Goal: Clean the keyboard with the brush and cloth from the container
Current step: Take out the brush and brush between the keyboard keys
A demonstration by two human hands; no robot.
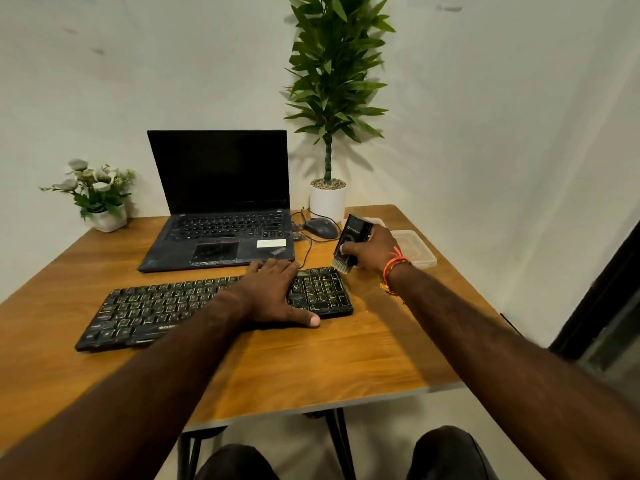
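Observation:
A black keyboard (156, 310) lies across the wooden table (346, 355), slanting up to the right. My left hand (277, 292) rests flat on its right half, fingers spread, thumb at the front edge. My right hand (375, 249) grips a black brush (351, 237), bristles pointing down just past the keyboard's far right corner. Behind that hand sits a clear plastic container (415, 249), partly hidden. No cloth is visible.
An open black laptop (221, 216) stands behind the keyboard. A wired mouse (322, 227) lies to its right, its cable running toward the keyboard. A tall potted plant (328, 199) stands at the back, a small flower pot (104, 216) at the far left. My knees show below the table's edge.

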